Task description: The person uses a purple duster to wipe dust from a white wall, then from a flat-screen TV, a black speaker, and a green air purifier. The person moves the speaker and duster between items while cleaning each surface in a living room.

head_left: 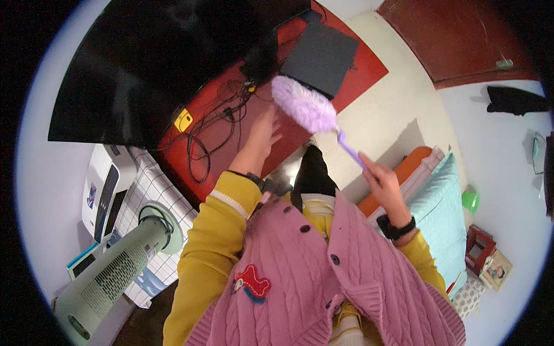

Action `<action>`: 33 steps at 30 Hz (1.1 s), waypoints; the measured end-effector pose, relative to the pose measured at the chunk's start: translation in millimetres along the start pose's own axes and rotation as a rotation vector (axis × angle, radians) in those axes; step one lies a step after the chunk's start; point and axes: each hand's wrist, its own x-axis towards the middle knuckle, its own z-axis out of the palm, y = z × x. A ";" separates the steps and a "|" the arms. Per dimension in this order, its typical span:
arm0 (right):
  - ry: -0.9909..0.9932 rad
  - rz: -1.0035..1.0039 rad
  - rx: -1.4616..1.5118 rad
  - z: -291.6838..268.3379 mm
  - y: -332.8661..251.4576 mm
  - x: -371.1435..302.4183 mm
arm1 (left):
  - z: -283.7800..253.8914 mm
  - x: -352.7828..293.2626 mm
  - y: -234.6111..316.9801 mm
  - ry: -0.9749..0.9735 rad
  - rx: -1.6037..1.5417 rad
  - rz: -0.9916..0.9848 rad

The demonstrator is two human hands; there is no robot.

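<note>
A fluffy lilac duster [304, 105] with a purple handle crosses the front edge of a red tabletop [369, 68]. My right hand [382, 183] is closed round the handle's lower end. The duster's head lies against or just above the near edge of a flat black box [321, 55]; I cannot tell whether they touch. Left of the fluffy head, my left hand [264, 137] is over the red surface with its fingers apart and nothing in them. Tangled black cables [202, 132] and a small yellow device [183, 120] lie beyond it.
A large black screen [156, 63] stands along the table's back. At left are a white printer [108, 187], a checked cloth [144, 193] and a grey-green tower fan [118, 277]. A light-blue cushion [441, 213] is at right, a brown door [456, 37] at far right.
</note>
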 end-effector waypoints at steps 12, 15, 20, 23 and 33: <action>0.064 0.197 -0.223 51.6 -24.7 23.6 | 16.7 -9.7 4.7 -0.032 -0.060 0.042; 0.006 0.151 -0.192 52.6 -18.3 24.6 | 27.4 -6.6 7.9 -0.025 -0.014 0.029; 0.095 0.210 -0.076 62.4 -5.0 20.4 | 35.1 0.7 1.5 0.024 -0.027 -0.006; 0.010 0.242 -0.190 65.2 1.3 19.1 | 33.8 5.3 -9.8 0.020 -0.036 -0.068; 0.015 0.241 -0.057 60.3 11.3 26.0 | 26.3 9.2 -34.9 -0.001 -0.046 -0.117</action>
